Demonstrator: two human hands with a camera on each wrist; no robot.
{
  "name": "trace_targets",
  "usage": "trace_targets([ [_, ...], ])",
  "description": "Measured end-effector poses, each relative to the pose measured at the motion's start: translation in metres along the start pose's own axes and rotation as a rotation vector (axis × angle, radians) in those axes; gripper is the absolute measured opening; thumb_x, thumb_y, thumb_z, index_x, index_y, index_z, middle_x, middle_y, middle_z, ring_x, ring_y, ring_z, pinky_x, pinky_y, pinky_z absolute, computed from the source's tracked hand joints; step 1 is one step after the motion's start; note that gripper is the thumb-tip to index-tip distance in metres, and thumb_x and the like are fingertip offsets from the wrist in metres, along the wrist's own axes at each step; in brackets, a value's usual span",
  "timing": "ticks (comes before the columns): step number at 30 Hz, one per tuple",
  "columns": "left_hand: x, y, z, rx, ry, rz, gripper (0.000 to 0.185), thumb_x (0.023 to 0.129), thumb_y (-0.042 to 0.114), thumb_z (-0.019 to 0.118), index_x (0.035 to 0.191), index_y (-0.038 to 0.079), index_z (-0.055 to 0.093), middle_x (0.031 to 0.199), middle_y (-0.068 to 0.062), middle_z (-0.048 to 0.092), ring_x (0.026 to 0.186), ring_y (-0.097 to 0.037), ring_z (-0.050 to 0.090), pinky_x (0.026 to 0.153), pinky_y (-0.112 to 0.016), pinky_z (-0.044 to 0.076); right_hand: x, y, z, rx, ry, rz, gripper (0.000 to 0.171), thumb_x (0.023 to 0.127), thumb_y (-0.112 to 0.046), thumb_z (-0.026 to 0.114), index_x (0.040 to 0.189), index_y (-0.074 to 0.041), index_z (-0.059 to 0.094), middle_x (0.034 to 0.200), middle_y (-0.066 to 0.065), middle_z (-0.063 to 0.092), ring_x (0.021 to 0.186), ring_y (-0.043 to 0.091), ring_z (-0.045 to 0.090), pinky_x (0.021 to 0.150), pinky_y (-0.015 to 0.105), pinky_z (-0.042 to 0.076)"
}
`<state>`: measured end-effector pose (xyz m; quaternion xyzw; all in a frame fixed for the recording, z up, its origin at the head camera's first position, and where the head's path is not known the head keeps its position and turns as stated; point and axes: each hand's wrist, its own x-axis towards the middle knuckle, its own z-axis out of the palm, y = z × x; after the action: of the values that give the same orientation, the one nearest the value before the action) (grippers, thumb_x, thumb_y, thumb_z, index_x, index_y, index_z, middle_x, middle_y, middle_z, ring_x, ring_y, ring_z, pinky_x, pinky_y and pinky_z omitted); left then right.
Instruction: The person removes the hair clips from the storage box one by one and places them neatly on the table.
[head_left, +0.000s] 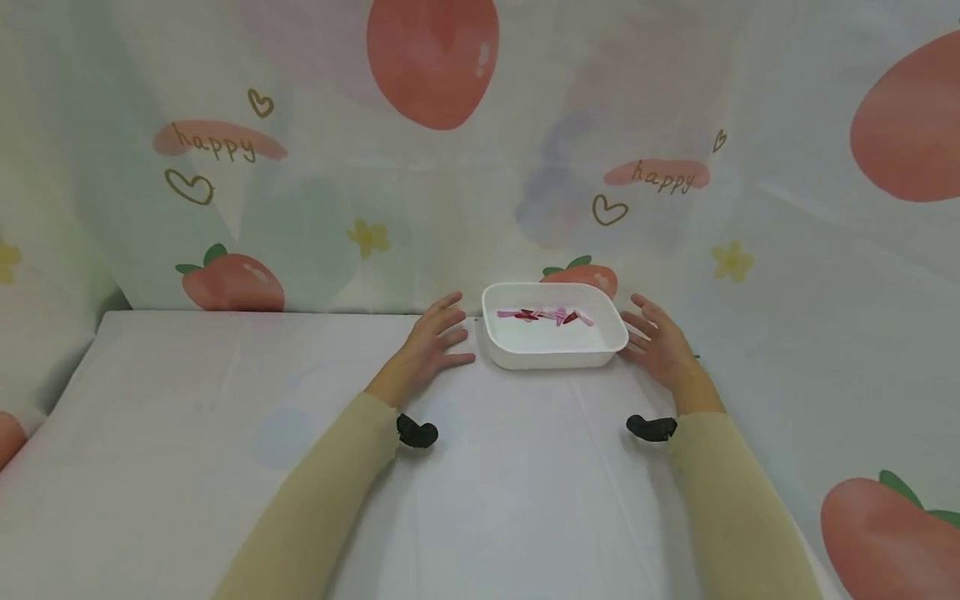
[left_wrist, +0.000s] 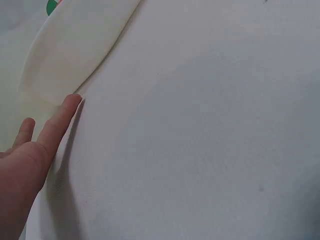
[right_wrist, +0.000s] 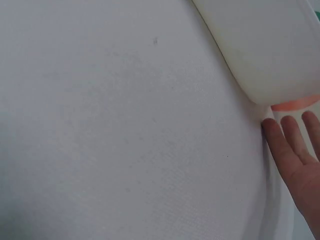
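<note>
- The white tray [head_left: 553, 346] stands on the table [head_left: 225, 417], near the far edge and just in front of the hanging cloth [head_left: 300, 167] with the peach print.
- Small pink and red pieces [head_left: 551, 315] lie loose inside the tray, toward its back wall.
- The left hand [head_left: 433, 337] lies on the table just beside the left side of the tray, fingers straight and spread, holding nothing. In the left wrist view a fingertip [left_wrist: 72, 101] is close to the tray's wall; I cannot tell if it touches.
- The right hand [head_left: 660, 342] is at the right side of the tray, also flat and relaxed, with nothing in it; its fingers [right_wrist: 280, 142] are just beside the rounded corner.
- Risk, as I judge it: the tray looks light and the table cover smooth, so a push from one side only may make it slide or turn.
- If the tray is lifted unevenly, the loose pieces may slip to one end or fall out over the low rim.
- The cloth hangs very near behind; moving the tray back may catch it.
</note>
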<state>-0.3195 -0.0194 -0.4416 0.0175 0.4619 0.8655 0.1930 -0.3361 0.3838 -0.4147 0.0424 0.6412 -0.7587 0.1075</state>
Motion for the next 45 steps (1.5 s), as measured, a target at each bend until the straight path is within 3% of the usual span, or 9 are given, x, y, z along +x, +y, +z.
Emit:
trace_targets([
  [5,0.008,-0.002,0.005,0.065,-0.019,-0.008,0.057,0.088,0.031,0.061,0.139,0.029,0.037,0.148,-0.007,0.022,0.134,-0.038,0.021,0.09,-0.062,0.039,0.009,0.001,-0.006,0.053,-0.084,0.054,0.061,0.092,-0.044,0.049,0.145,-0.031,0.022,0.153,0.007,0.01,0.134,0.033,0.024,0.107,0.054,0.022],
  [11,0.017,-0.008,0.011,0.076,-0.024,-0.021,0.047,0.092,0.024,0.055,0.137,0.028,0.042,0.143,-0.005,0.032,0.132,-0.034,0.025,0.089,-0.062,0.039,0.016,0.003,-0.003,-0.066,-0.109,0.096,0.059,0.094,-0.043,0.047,0.145,-0.033,0.021,0.153,0.005,0.008,0.135,0.031,0.022,0.107,0.052,0.022],
  [17,0.026,-0.013,0.011,0.149,-0.033,-0.015,0.05,0.091,0.019,0.058,0.138,0.023,0.042,0.139,-0.008,0.036,0.125,-0.03,0.035,0.086,-0.058,0.044,0.017,0.003,0.001,-0.135,-0.147,0.106,0.056,0.097,-0.029,0.042,0.147,-0.03,0.017,0.151,0.003,0.017,0.133,0.029,0.025,0.106,0.046,0.027],
  [25,0.02,-0.009,0.012,0.208,-0.026,-0.026,0.057,0.088,0.01,0.06,0.138,0.026,0.039,0.141,-0.014,0.036,0.118,-0.03,0.047,0.089,-0.056,0.044,0.012,0.007,0.003,-0.173,-0.156,0.1,0.06,0.095,-0.015,0.041,0.147,-0.032,0.015,0.151,0.006,0.013,0.13,0.03,0.029,0.106,0.046,0.028],
  [32,0.007,0.001,0.013,0.246,-0.031,-0.048,0.062,0.088,0.006,0.06,0.142,0.023,0.033,0.143,-0.017,0.032,0.116,-0.031,0.049,0.091,-0.056,0.042,0.008,0.013,0.008,-0.168,-0.125,0.081,0.064,0.093,-0.006,0.042,0.146,-0.033,0.02,0.152,0.006,0.009,0.131,0.032,0.028,0.105,0.045,0.03],
  [38,0.003,0.0,0.006,0.254,-0.023,-0.043,0.061,0.088,0.005,0.059,0.14,0.023,0.035,0.141,-0.016,0.036,0.115,-0.032,0.051,0.089,-0.055,0.044,0.002,0.017,0.014,-0.164,-0.123,0.077,0.066,0.09,-0.001,0.043,0.145,-0.032,0.024,0.152,0.008,0.013,0.132,0.028,0.028,0.094,0.037,0.042],
  [45,-0.001,-0.002,-0.006,0.267,-0.029,-0.052,0.061,0.086,0.008,0.063,0.138,0.027,0.038,0.142,-0.014,0.037,0.112,-0.029,0.053,0.086,-0.053,0.047,-0.01,0.02,0.025,-0.197,-0.13,0.058,0.064,0.092,-0.003,0.044,0.147,-0.026,0.019,0.151,0.013,0.015,0.13,0.031,0.03,0.089,0.033,0.046],
])
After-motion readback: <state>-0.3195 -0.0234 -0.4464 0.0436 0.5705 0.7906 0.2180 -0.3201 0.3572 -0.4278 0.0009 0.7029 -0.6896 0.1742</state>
